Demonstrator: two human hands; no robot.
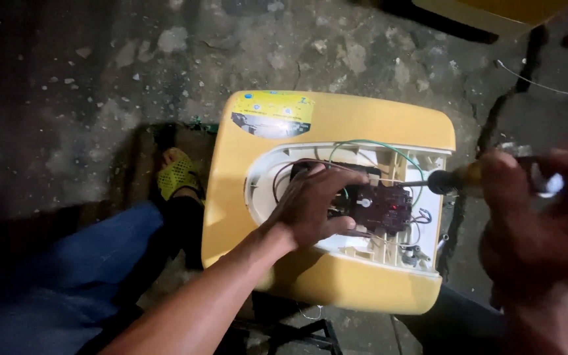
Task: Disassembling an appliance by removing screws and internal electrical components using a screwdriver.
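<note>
Presently, the left hand (313,209) lies palm down inside the opened cavity of a yellow appliance housing (336,125); its fingers (336,181) are spread loosely and laid flat over the dark circuit board (379,207), pressing on it rather than gripping anything; the thumb lies along the lower edge of the board, near the bundled wires (422,217).

The right hand (527,230) is close to the lens and blurred; its fingers are wrapped around the handle of a screwdriver (455,181); the thin shaft runs leftward to the upper right side of the board; whether the tip touches a screw cannot be told.

Outward from the hands: 1 green wire (376,143) loops over the top of the cavity, with red and dark wires curving round the left of the board; the white inner tray (432,227) surrounds the board; a printed sticker (273,113) sits on the upper left of the housing; the housing rests on a dark stand (297,329) above a cracked concrete floor (100,79).

At left, the person's blue trouser leg (73,263) and a foot in a yellow sandal (177,176) are beside the housing.
</note>
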